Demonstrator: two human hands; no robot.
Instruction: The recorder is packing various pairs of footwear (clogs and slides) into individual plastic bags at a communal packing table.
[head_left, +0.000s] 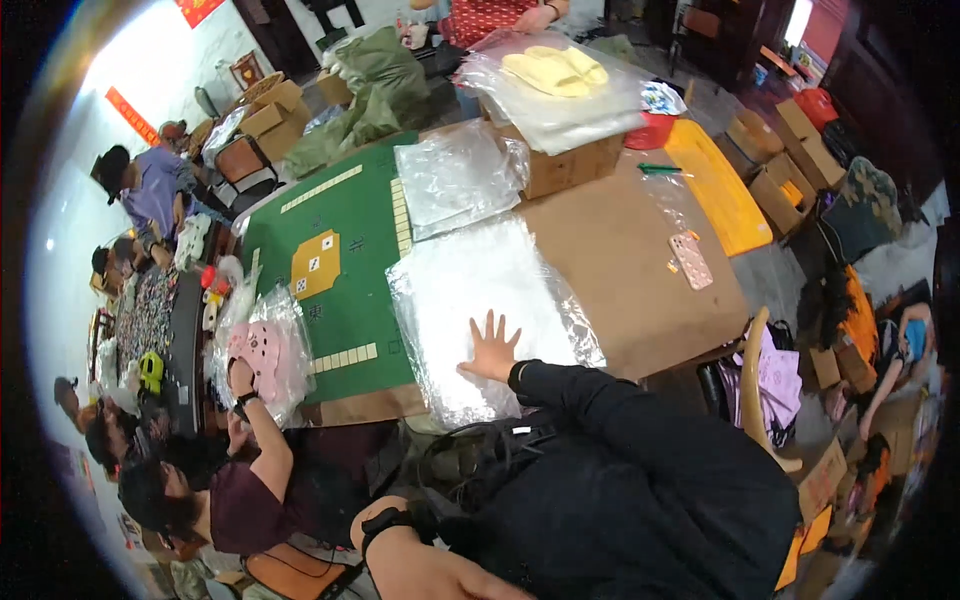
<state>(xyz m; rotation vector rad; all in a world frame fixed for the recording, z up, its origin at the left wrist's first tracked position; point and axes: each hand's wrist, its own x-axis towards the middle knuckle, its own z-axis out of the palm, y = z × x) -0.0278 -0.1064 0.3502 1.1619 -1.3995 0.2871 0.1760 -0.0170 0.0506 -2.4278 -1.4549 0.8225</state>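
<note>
My right hand [490, 350], in a black sleeve, lies palm down with fingers spread on a stack of clear plastic bags [470, 275]. The stack lies flat, partly over a green mahjong-pattern mat [355, 255] and partly over the brown tabletop [630, 250]. At the lower edge is my left hand [440, 570], a black band round its wrist, away from the table. Its fingers are cut off by the frame, and nothing held shows. To the left, a co-worker's hand [241, 376] touches pink slippers [262, 355] in a clear bag.
Behind the stack lie more clear bags [450, 180]. A cardboard box [570, 165] bears bags and yellow slippers [555, 70]. A pink phone-shaped item [690, 262] lies at the right, near a yellow tray [720, 190]. A person in maroon [250, 505] sits close on my left.
</note>
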